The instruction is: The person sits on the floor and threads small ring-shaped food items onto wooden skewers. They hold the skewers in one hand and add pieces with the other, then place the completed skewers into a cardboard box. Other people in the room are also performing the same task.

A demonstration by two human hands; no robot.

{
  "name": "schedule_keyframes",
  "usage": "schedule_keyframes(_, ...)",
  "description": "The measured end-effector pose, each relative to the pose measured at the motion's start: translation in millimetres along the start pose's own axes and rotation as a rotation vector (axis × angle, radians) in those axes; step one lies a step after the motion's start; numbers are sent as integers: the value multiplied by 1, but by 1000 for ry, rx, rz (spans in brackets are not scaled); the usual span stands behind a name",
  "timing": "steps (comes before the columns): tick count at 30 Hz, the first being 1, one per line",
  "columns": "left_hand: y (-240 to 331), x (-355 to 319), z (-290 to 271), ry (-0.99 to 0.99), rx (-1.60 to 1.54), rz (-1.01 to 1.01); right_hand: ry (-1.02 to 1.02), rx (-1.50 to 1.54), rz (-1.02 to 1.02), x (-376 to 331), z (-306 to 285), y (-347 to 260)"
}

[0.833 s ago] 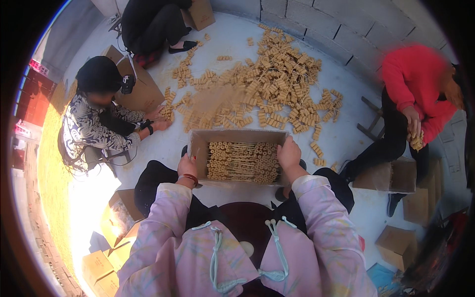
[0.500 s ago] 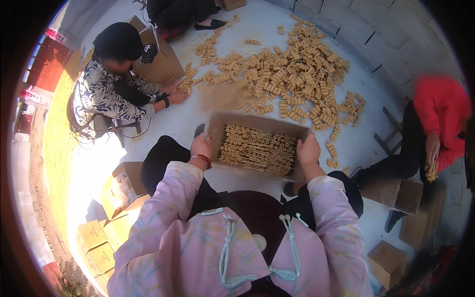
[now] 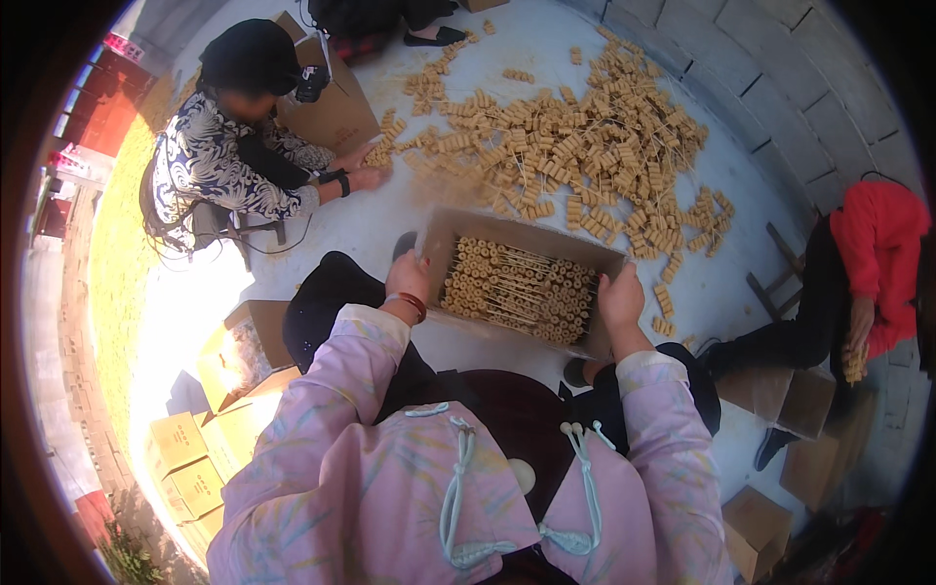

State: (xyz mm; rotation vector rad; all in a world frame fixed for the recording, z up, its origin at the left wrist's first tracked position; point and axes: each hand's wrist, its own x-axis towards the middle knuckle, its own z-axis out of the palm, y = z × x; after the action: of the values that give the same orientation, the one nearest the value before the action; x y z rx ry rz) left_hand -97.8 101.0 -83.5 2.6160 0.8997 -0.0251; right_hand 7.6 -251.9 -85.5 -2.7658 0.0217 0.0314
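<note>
An open cardboard box (image 3: 531,232) is held between my two hands, in front of my knees. My left hand (image 3: 409,279) grips its left end, fingers wrapped over the rim. My right hand (image 3: 621,297) clasps the right end in the same way. Inside, tan skewers (image 3: 519,289) of ridged, rolled pieces are packed close together. At both sides their round ends face up, while thin pale sticks cross the middle. The box's bottom is hidden under them.
Beyond the box spreads a large heap of loose skewers (image 3: 604,136) on the pale floor. A person in a patterned top (image 3: 229,156) handles skewers at the left; another in red (image 3: 882,253) holds some at the right. Cardboard boxes (image 3: 190,478) stand at lower left, another (image 3: 756,531) at lower right.
The view has shifted a little, so the heap and people sit farther right in it. The box stays in both my hands, slightly more slanted in the picture.
</note>
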Motion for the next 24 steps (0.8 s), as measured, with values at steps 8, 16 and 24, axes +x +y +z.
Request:
schedule_keyframes(8, -3, 1, 1, -16, 15, 17, -14, 22, 0, 1, -5, -4)
schedule_keyframes(16, -5, 2, 6, -4, 28, 9, -5, 15, 11, 1, -4, -1)
schedule_keyframes(24, -2, 1, 1, 14, 0, 27, -36, 26, 32, 1, -5, -3)
